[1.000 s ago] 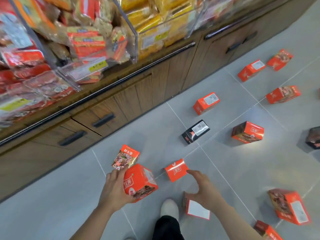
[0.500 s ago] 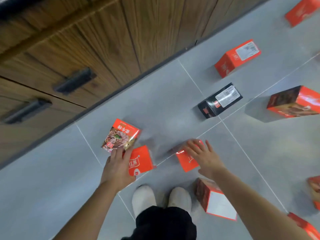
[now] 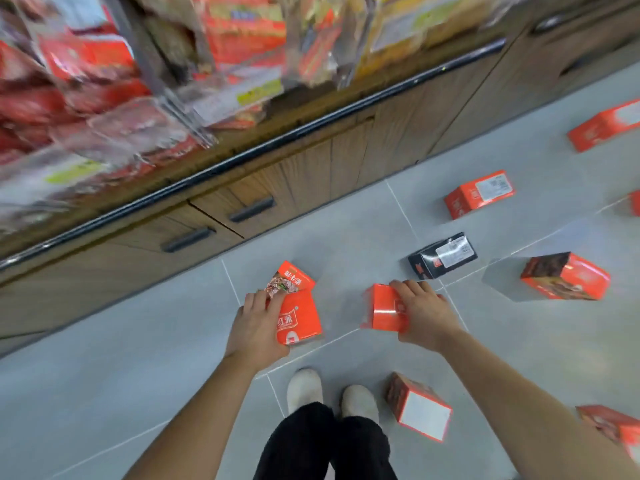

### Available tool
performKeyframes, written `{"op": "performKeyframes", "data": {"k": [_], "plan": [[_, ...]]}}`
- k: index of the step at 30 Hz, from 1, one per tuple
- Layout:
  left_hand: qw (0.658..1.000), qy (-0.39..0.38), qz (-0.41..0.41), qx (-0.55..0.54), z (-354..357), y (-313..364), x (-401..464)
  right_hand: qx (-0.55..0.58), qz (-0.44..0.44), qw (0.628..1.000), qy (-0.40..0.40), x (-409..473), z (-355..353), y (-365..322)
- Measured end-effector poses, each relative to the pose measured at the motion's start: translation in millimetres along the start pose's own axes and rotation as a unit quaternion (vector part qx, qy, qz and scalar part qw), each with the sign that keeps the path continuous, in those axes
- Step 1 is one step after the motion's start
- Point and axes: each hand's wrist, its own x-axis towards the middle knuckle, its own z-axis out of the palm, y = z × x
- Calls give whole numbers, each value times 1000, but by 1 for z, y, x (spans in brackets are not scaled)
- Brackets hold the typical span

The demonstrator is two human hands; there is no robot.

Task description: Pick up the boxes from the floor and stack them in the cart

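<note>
Bare forearms, black trousers (image 3: 322,445) and what look like white slip-on shoes (image 3: 304,388).

I see a grey tiled floor (image 3: 138,358) with boxes on it: a black box (image 3: 442,255) at centre right, red boxes (image 3: 479,194) above it and at upper right (image 3: 604,125), a dark-topped box (image 3: 565,277) at far right, and a white-faced box (image 3: 417,407) beside my white shoes (image 3: 304,388) at lower centre.
</note>
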Motion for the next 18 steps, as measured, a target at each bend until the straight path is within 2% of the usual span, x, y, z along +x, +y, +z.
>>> {"op": "performKeyframes", "data": {"k": [6,9,18], "plan": [[996,43,-50,-56,-146,39,-77,51,-41,996,69,-78,-151,-61],[992,74,-85,-61,-196,49,-123,49,-75,994,65,-116,-210,-90],[968,127,-171,-134,-281,32,-266,-8,-197,978,67,-203,-306,-188]]}}
